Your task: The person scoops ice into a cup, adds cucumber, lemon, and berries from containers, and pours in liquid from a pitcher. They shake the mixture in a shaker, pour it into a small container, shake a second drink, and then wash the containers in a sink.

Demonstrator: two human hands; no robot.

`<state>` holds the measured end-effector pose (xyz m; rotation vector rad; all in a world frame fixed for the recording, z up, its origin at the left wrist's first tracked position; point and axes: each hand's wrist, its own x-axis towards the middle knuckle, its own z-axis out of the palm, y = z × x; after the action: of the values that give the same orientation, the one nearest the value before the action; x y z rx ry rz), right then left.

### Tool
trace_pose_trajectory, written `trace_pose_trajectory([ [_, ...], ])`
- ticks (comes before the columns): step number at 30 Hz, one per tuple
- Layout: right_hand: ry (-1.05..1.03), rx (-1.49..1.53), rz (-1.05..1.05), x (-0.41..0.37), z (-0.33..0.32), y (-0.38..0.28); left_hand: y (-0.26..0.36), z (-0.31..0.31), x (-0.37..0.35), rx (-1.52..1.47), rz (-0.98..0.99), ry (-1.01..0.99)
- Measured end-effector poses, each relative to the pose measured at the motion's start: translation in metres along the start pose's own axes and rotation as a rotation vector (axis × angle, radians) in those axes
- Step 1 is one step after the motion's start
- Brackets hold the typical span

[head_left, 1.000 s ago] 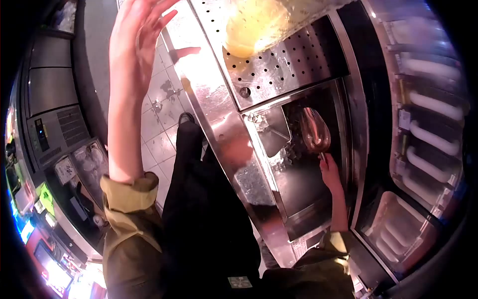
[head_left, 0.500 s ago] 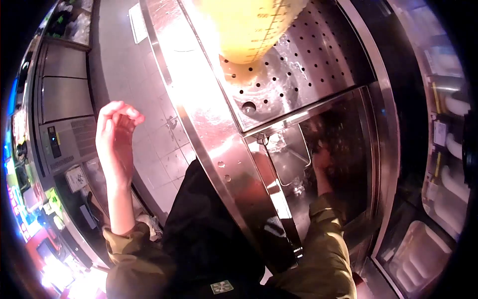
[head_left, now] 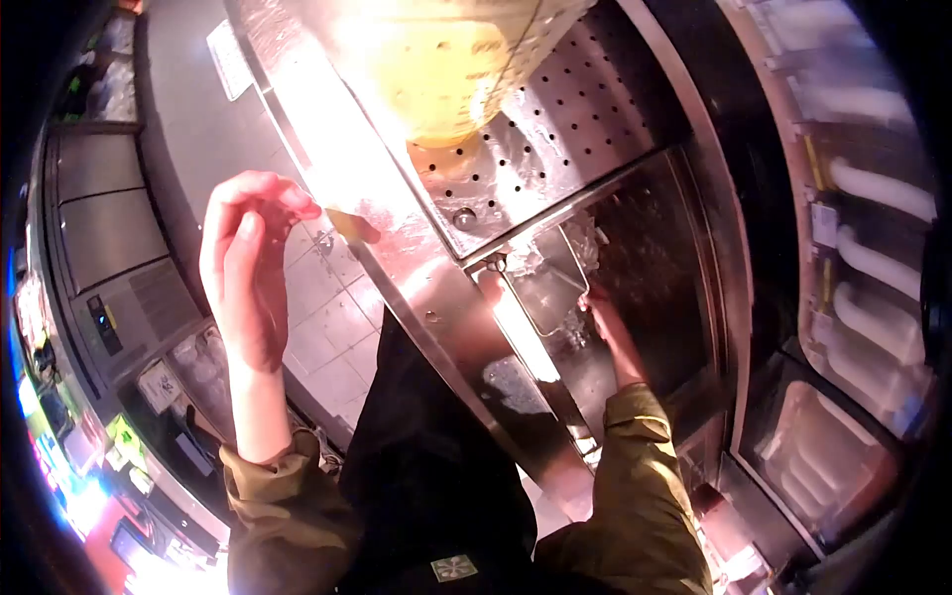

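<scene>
Largest before us is the long, shiny stainless-steel counter, running at a slant through the middle of our view. Beside it we see our black clothing, covering the trunk and legs. Set into the counter is a dark rectangular metal-framed well, and directly beyond it lies a silvery metal tray dotted with round holes. On that tray stands a large yellow container with dark measuring marks, cut off by the top edge. Our forearms wear an olive-brown left sleeve and a matching right sleeve. Our left hand is raised near the counter's front edge, loosely open, its fingers bent inward and the palm bare. Down in the well, toward its near side, lies a shiny round-cornered panel with a thin pale rim. Our right hand reaches into the well with its fingertips at that rim; whether they grip it we cannot tell. Smallest are the clear, glinting lumps beside the panel.
</scene>
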<state>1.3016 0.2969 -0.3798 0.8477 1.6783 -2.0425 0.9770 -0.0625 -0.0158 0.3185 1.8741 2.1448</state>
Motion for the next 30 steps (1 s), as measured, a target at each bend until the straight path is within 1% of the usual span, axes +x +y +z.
trace_pose_trajectory([
  [1, -0.021, 0.150, -0.090, -0.024, 0.013, -0.028, 0.002, 0.004, 0.005, 0.013, 0.039, 0.000],
  [3, 0.126, 0.250, -0.032, -0.057, 0.029, -0.054, 0.009, 0.013, 0.015, 0.064, 0.104, 0.021],
  [4, 0.192, 0.235, -0.023, -0.075, 0.033, -0.066, 0.012, 0.018, 0.020, 0.080, 0.140, 0.067],
  [5, 0.258, 0.208, -0.013, -0.090, 0.038, -0.078, 0.013, 0.022, 0.026, 0.142, 0.207, 0.050],
  [7, 0.375, 0.147, -0.002, -0.119, 0.046, -0.100, 0.017, 0.038, 0.038, 0.257, 0.378, 0.077],
  [9, 0.484, 0.089, 0.016, -0.148, 0.058, -0.122, 0.022, 0.053, 0.048, 0.383, 0.464, 0.011],
  [11, 0.575, 0.046, 0.048, -0.173, 0.073, -0.149, 0.024, 0.070, 0.062, 0.354, 0.593, -0.069],
  [12, 0.605, 0.027, 0.070, -0.184, 0.082, -0.163, 0.032, 0.079, 0.062, 0.355, 0.450, -0.073],
  [13, 0.634, 0.007, 0.127, -0.197, 0.090, -0.180, 0.036, 0.083, 0.065, 0.318, 0.357, -0.090],
  [14, 0.595, -0.041, 0.150, -0.209, 0.090, -0.185, 0.041, 0.087, 0.067, 0.281, 0.264, -0.104],
  [15, 0.557, -0.090, 0.173, -0.221, 0.088, -0.187, 0.043, 0.091, 0.073, 0.207, 0.221, -0.129],
  [16, 0.547, -0.050, 0.102, -0.227, 0.088, -0.181, 0.044, 0.094, 0.077, 0.133, 0.180, -0.155],
  [17, 0.541, -0.016, 0.078, -0.232, 0.088, -0.176, 0.045, 0.092, 0.080, 0.184, 0.209, -0.185],
  [19, 0.532, 0.039, 0.102, -0.245, 0.096, -0.177, 0.042, 0.084, 0.088, 0.299, 0.267, -0.239],
  [20, 0.538, 0.068, 0.116, -0.248, 0.101, -0.177, 0.043, 0.082, 0.090, 0.302, 0.288, -0.226],
  [23, 0.557, 0.142, 0.127, -0.245, 0.119, -0.178, 0.052, 0.076, 0.092, 0.364, 0.197, -0.254],
  [24, 0.566, 0.170, 0.121, -0.243, 0.126, -0.179, 0.050, 0.074, 0.092, 0.317, 0.204, -0.270],
  [27, 0.590, 0.217, 0.063, -0.241, 0.140, -0.184, 0.059, 0.064, 0.096, 0.353, 0.111, -0.429],
  [28, 0.600, 0.209, 0.049, -0.241, 0.144, -0.186, 0.060, 0.063, 0.096, 0.339, 0.153, -0.463],
  [30, 0.596, 0.198, 0.014, -0.243, 0.151, -0.191, 0.058, 0.062, 0.099, 0.373, 0.289, -0.598],
])
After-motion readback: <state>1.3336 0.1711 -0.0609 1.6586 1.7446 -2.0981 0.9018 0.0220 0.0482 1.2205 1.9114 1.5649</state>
